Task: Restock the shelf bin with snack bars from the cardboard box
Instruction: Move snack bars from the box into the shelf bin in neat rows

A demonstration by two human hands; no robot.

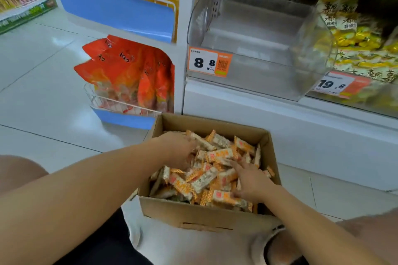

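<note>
Head view — price tag (209,62) "8.8" on bin (247,71)

Orange-white snack bars (212,175) heaped in cardboard box (206,217)

Orange-white snack bars (206,176), brown cardboard box (206,217)

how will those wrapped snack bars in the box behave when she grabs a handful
The snack bars look small and individually wrapped in glossy film, so they are probably light and somewhat slippery. They lie loose and jumbled in the cardboard box, so a handful would likely shift and a few could slide out. Both the left hand and right hand are among them.
</note>
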